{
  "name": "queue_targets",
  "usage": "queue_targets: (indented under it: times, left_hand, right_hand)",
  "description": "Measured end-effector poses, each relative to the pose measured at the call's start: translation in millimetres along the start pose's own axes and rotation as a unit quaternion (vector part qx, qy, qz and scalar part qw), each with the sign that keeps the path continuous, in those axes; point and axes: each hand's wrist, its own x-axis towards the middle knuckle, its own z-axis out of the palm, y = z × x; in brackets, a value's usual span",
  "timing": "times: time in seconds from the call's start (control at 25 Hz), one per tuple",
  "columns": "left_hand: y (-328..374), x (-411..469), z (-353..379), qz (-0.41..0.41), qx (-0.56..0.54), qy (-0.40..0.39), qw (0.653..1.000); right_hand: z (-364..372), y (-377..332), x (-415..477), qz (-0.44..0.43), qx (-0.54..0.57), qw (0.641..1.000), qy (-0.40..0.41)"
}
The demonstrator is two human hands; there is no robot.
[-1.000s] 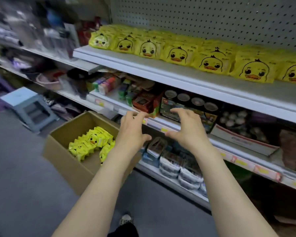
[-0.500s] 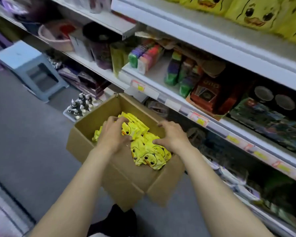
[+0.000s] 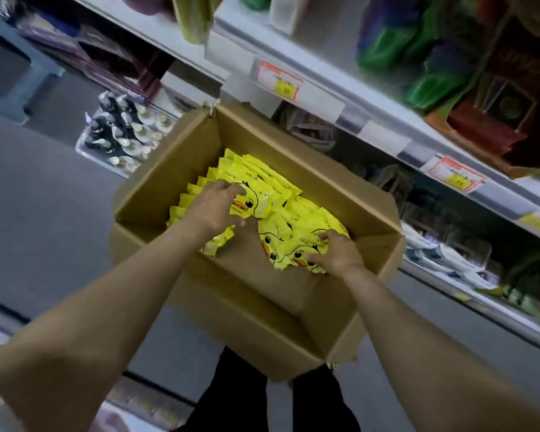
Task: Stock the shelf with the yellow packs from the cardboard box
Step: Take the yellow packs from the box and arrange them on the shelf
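Down in the cardboard box (image 3: 169, 169) the yellow packs (image 3: 296, 219) lie heaped. The left hand (image 3: 214, 207) curls round one at ten o'clock. The right hand (image 3: 335, 255) pinches several at four o'clock, likely to lift a bunch together.

Packs (image 3: 264, 194): bright yellow, printed with a duck face that has black eyes, a black outline and an orange beak; small dark lettering.
Box (image 3: 296, 151): plain brown cardboard.
Shelf (image 3: 325, 98) edge: pale grey-white.
Price tags (image 3: 279, 77): red top, yellow band.
Bags (image 3: 384, 45) on shelf: green.
Floor (image 3: 44, 198): grey.
Stool (image 3: 10, 73): blue-grey.
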Motion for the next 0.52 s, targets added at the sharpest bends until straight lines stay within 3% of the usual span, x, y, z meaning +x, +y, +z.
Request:
queue_targets:
  times: [0.24, 0.52]
  left_hand:
    - [-22.6, 74.5, 18.6, 0.054, 0.108, 0.035, 0.992]
    - [-27.9, 96.2, 37.6, 0.096, 0.187, 0.056, 0.976]
  right_hand:
    - [35.3, 9.4, 52.7, 0.046, -0.059, 0.996, 0.045]
    - [65.6, 16.9, 59.3, 0.053, -0.076, 0.991, 0.095]
